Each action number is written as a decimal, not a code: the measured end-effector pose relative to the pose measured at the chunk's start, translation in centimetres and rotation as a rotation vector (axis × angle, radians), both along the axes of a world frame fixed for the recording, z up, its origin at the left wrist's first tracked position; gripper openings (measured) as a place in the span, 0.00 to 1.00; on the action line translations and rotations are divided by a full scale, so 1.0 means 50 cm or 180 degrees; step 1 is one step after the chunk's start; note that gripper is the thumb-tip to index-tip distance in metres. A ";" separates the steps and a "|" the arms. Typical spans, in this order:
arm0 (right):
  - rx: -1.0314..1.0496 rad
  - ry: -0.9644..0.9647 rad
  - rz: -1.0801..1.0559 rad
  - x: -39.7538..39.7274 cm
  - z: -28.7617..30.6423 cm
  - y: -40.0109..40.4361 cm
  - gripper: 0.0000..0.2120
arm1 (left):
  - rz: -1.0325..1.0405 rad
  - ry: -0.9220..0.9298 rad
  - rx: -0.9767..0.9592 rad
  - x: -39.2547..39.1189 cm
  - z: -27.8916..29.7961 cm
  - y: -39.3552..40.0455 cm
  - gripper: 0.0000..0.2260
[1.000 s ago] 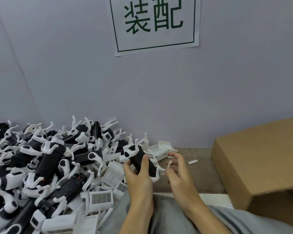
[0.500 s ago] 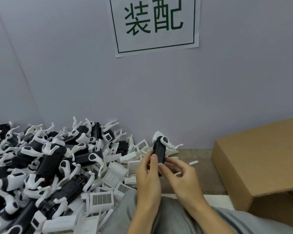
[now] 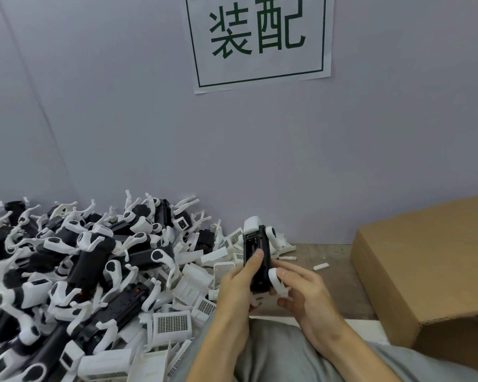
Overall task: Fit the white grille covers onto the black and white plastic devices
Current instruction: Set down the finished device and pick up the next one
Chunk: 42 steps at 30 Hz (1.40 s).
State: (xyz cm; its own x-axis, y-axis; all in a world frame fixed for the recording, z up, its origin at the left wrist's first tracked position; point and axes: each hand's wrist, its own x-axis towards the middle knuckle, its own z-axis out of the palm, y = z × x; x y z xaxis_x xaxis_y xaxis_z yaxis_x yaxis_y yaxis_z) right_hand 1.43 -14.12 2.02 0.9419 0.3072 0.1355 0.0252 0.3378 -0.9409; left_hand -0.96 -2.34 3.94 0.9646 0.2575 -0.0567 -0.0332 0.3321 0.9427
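Above the lap, both hands grasp one device (image 3: 255,257) upright: left hand (image 3: 236,285) wraps its black body, thumb on the front; right hand (image 3: 301,290) pinches a white arm at its lower end. Left on the desk (image 3: 334,260), grille covers (image 3: 171,322) lie before the device pile (image 3: 75,257); right, a box (image 3: 431,266)

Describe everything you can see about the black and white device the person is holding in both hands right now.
The device is a long black body of what looks like hard plastic, held roughly upright above the lap. A white cap sits at its top end, and white curved arms stick out on its right side. Its facing side shows a recessed panel with small details, too fine to read. The left hand grips it from the left, thumb pressed on the front; the right hand holds the lower right, fingers by a white arm. No grille cover is visible on it.
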 end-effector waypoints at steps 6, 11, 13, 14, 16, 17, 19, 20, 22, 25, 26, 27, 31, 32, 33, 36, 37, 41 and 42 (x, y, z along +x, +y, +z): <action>-0.0857 -0.0260 -0.0533 -0.001 -0.007 0.016 0.11 | 0.0891 -0.0218 -0.0371 0.006 0.002 0.024 0.13; -0.2527 -0.1499 0.0324 -0.006 -0.028 0.034 0.12 | 0.2058 -0.0407 -0.0544 0.015 -0.001 0.063 0.09; -0.3245 -0.1820 0.0660 -0.006 -0.038 0.041 0.15 | 0.2132 -0.0456 -0.0481 0.016 -0.002 0.071 0.09; -0.3503 -0.1847 0.0767 -0.007 -0.037 0.042 0.17 | 0.2096 -0.0485 -0.0466 0.016 -0.002 0.071 0.08; -0.3742 -0.1815 0.0895 -0.007 -0.033 0.042 0.20 | 0.1956 -0.0501 -0.0414 0.016 -0.003 0.068 0.07; -0.3756 -0.1806 0.0923 -0.007 -0.031 0.043 0.20 | 0.1884 -0.0487 -0.0347 0.016 -0.004 0.065 0.08; -0.3618 -0.1817 0.0898 -0.007 -0.025 0.044 0.20 | 0.1761 -0.0469 -0.0199 0.018 -0.008 0.059 0.08; -0.3486 -0.1830 0.0879 -0.007 -0.024 0.044 0.20 | 0.1698 -0.0467 -0.0156 0.020 -0.009 0.055 0.07; -0.3288 -0.1835 0.0878 -0.009 -0.020 0.044 0.18 | 0.1561 -0.0449 -0.0063 0.021 -0.013 0.046 0.07; -0.2911 -0.1562 0.0858 -0.013 -0.019 0.044 0.17 | 0.1510 -0.0465 0.0108 0.021 -0.014 0.038 0.07; -0.2610 -0.1407 0.0794 -0.014 -0.018 0.043 0.15 | 0.1513 -0.0491 0.0159 0.021 -0.014 0.036 0.08; -0.2331 -0.1272 0.0636 -0.014 -0.017 0.042 0.12 | 0.1510 -0.0514 0.0213 0.021 -0.014 0.035 0.08; -0.1618 -0.0876 -0.0435 0.001 -0.014 0.032 0.08 | 0.1349 -0.0530 0.0394 0.019 -0.012 0.027 0.07; -0.1498 -0.0751 -0.0577 0.006 -0.016 0.029 0.08 | 0.1271 -0.0529 0.0428 0.017 -0.012 0.025 0.07; -0.1408 -0.0610 -0.0698 0.010 -0.018 0.027 0.08 | 0.1191 -0.0531 0.0447 0.015 -0.013 0.023 0.07; -0.1194 -0.0192 -0.1184 0.025 -0.028 0.014 0.05 | 0.1008 -0.0463 0.0434 0.011 -0.014 0.021 0.06; -0.1087 -0.0067 -0.1380 0.031 -0.029 0.007 0.06 | 0.0981 -0.0428 0.0447 0.011 -0.013 0.021 0.05; -0.0803 -0.0035 -0.1720 0.044 -0.017 -0.019 0.09 | 0.0938 -0.0348 0.0803 0.010 -0.016 0.020 0.09; -0.0741 -0.0128 -0.1648 0.045 -0.009 -0.026 0.09 | 0.0900 -0.0344 0.0908 0.009 -0.016 0.019 0.11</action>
State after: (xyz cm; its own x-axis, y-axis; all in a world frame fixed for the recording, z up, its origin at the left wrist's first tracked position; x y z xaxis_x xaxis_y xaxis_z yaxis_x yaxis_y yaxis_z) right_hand 3.66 -15.44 1.55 0.9731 -0.1671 0.1585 0.1698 0.0556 -0.9839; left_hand -0.51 -1.41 3.12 0.8502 0.5038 0.1530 -0.1895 0.0216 0.9816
